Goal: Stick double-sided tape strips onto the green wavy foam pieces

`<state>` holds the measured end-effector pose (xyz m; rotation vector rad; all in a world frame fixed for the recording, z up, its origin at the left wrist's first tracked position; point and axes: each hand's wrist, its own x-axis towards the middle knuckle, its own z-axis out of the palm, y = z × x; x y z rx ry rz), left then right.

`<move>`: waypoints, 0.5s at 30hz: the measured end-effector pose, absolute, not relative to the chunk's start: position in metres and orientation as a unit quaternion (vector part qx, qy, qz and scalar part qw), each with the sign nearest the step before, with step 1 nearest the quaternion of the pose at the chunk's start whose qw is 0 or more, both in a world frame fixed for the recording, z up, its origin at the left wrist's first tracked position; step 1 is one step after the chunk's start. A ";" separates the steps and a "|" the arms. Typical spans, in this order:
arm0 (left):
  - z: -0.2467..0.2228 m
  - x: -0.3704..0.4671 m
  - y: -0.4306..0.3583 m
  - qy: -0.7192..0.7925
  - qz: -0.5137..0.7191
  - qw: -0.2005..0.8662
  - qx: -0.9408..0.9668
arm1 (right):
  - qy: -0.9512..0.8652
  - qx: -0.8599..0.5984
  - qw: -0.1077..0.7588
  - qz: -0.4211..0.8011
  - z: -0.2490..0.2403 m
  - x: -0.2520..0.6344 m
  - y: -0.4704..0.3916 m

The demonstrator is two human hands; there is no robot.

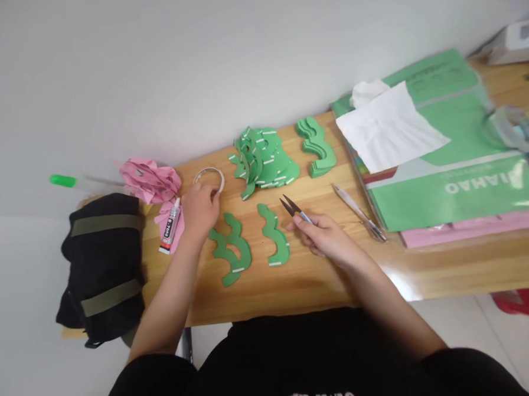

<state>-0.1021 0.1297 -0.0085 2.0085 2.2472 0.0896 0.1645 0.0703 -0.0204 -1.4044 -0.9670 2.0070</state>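
Observation:
My left hand (201,208) is closed with its fingertips at the near rim of a narrow white roll of tape (221,178). In my right hand (322,233) is a small pair of thread snips (290,205), its dark blades pointing up and left. Between the hands lies a wavy green paper cutout (275,236) with white strips on it. Two more such cutouts (236,241) overlap below my left hand, which partly covers one. Farther back sit a loose heap of green cutouts (269,156) with white strips and a neat stack of plain green ones (315,148).
Crumpled pink paper (150,179) and a glue tube (170,226) lie at the left, beside a black bag (106,265). To the right are a pen (358,211), a green packet (428,195) and white tissue (391,126). A wall borders the wooden table (261,298).

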 end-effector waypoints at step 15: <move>0.062 -0.066 0.026 0.505 0.283 0.334 0.744 | -0.475 -0.397 0.360 0.698 0.033 0.160 0.076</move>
